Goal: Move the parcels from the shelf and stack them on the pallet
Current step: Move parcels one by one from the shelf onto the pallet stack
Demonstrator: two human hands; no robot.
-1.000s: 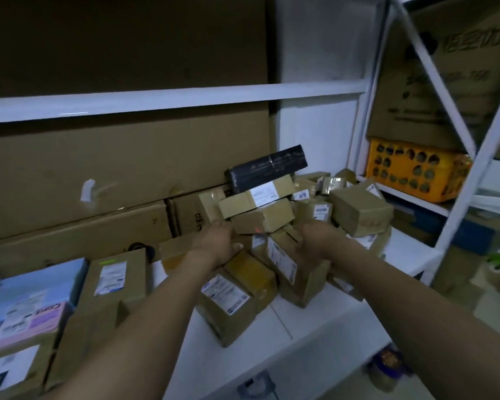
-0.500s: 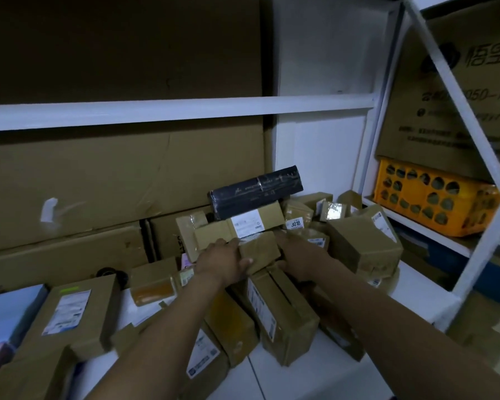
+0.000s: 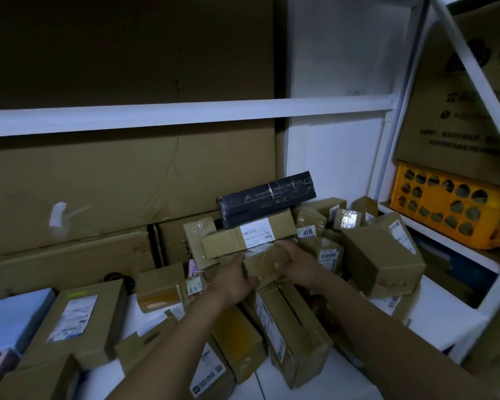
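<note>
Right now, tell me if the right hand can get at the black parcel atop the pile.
Probably, but not freely: the right hand grips a taped brown parcel with the left hand. The black parcel lies uncovered just above.

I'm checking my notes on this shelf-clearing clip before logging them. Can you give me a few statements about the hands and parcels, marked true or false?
1. The left hand and the right hand both grip the small taped parcel. True.
2. The black parcel lies beneath the long labelled box. False: it lies on top of it.
3. An orange crate sits on the neighbouring shelf to the right. True.
4. The light blue box is at the right end of the pile. False: it is at the far left.
</note>
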